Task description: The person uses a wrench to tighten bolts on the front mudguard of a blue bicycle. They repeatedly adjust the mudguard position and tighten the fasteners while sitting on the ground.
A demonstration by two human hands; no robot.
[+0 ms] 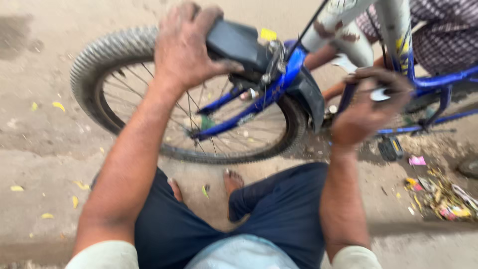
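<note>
Left hand (pixel 186 45) grasps the black padded bicycle saddle (pixel 236 45), nose toward nine o'clock; yellow rectangular sticker (pixel 268 34) at its three o'clock. Right hand (pixel 366 107), blurred, curls around the blue metal frame (pixel 438 79).

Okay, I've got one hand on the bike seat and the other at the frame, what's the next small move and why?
Probably keep the left hand pressing on the black saddle to steady the blue bicycle, then settle the right hand on the frame; the view is blurred, so what its fingers pinch near the seat tube is unclear.
</note>
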